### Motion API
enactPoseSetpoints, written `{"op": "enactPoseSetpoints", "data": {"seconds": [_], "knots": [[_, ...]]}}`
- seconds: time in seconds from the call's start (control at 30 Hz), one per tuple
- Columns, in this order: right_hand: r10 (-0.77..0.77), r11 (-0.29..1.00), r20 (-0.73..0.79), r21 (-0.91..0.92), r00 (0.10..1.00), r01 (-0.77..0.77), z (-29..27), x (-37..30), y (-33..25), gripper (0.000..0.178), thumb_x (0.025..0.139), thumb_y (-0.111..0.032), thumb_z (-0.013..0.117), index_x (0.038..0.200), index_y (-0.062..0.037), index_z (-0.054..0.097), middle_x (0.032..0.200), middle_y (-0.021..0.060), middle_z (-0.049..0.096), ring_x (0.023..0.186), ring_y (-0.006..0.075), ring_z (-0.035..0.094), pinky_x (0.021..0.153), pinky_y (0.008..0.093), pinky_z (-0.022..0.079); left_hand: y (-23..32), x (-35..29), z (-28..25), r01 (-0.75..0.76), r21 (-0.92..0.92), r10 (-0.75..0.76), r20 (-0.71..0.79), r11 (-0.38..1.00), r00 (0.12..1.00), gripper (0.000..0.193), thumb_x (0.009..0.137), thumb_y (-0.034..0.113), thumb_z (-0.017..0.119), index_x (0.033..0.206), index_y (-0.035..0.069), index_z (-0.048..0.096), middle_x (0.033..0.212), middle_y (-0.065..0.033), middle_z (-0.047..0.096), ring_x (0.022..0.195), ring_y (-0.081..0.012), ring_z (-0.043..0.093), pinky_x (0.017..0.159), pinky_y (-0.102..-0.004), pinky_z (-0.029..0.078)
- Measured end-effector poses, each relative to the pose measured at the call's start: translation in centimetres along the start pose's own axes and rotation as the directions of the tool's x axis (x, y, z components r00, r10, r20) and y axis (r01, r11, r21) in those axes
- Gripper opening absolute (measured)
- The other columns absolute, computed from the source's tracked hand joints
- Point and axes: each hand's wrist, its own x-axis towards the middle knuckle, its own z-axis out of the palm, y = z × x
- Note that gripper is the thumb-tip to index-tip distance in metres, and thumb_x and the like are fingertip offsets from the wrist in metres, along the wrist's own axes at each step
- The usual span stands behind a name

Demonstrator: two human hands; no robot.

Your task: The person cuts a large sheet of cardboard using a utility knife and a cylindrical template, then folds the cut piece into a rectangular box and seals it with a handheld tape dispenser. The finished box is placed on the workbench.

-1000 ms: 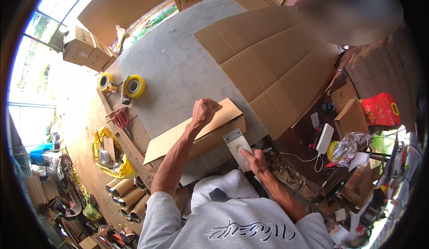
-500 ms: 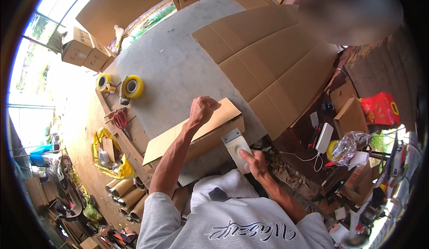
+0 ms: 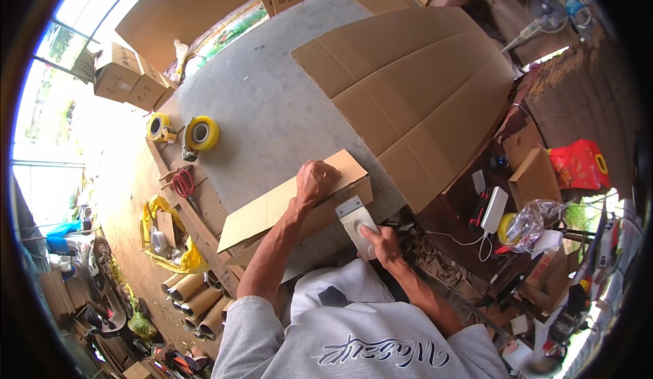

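Where the counter [image 3: 265, 100] meets the person's body, a long, narrow carton [image 3: 265, 212] lies at the near edge, slanting from lower left to upper right. The carton is plain brown board. Its top panel is pale tan and evenly lit, with a faint crease line crossing it left of the middle. The front side, facing the person, is darker and in shade. A ribbed, dark board edge shows along the near side of the top panel toward the right end. Part of the carton is hidden behind the left forearm, and the condition of that part cannot be judged.

The left grip [image 3: 315, 182] is curled into a closed fist at the top panel, right of its middle; whether anything is pinched within cannot be seen. The right grip [image 3: 383, 244] is closed firmly around a white tool [image 3: 356, 227], thumb on its upper face. The tool is oblong and cream-white, with a grey metal plate at its head. That head points toward the right end of the carton; contact cannot be confirmed.

A creased flat sheet [image 3: 415, 100] of brown board covers the right of the counter. A yellow tape roll [image 3: 213, 134] sits at the left.
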Motion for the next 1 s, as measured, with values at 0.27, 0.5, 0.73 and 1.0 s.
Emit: {"op": "enactPoseSetpoints", "data": {"seconds": [0.27,0.5,0.73,1.0], "knots": [[-0.061,0.997,-0.024,0.039,0.998,0.062,-0.1,2.0,2.3,0.048,0.092,-0.042,0.067,0.102,0.0045,0.073,0.079,0.0119,0.071,0.060,0.0211,0.067,0.056,0.0350,0.056,0.8,0.2,-0.1,0.061,0.082,-0.060,-0.012,0.995,0.998,0.018,0.083,0.031,0.075,0.083,0.014,0.082,0.095,-0.0115,0.072,0.092,-0.0324,0.067,0.079,-0.0438,0.054],[-0.079,0.995,0.018,0.068,0.997,0.078,0.1,3.4,2.9,0.046,0.092,-0.040,0.068,0.099,0.0049,0.072,0.078,0.0126,0.071,0.058,0.0213,0.066,0.054,0.0342,0.055,-3.7,0.4,0.1,0.152,0.231,-0.158,0.009,0.961,0.987,0.016,0.083,0.011,0.068,0.095,0.008,0.078,0.114,-0.0141,0.068,0.098,-0.0354,0.068,0.083,-0.0445,0.056],[-0.096,0.986,0.013,0.138,0.995,0.093,0.0,3.7,4.1,0.044,0.092,-0.038,0.069,0.099,0.0051,0.072,0.078,0.0127,0.070,0.058,0.0216,0.066,0.052,0.0340,0.055,3.4,-4.2,-4.4,-0.276,-0.158,0.312,0.297,0.948,0.902,0.064,0.079,0.006,0.067,0.141,-0.003,0.053,0.146,-0.0256,0.053,0.139,-0.0395,0.049,0.117,-0.0428,0.040],[-0.121,0.990,-0.037,0.072,0.992,0.123,-0.1,0.0,2.6,0.045,0.092,-0.041,0.066,0.098,0.0040,0.072,0.073,0.0096,0.068,0.057,0.0188,0.065,0.052,0.0327,0.053,2.3,-5.2,-3.5,-0.363,0.030,0.336,0.317,0.931,0.887,0.071,0.088,0.020,0.068,0.148,-0.009,0.041,0.147,-0.0318,0.049,0.141,-0.0435,0.044,0.118,-0.0462,0.036]]}}
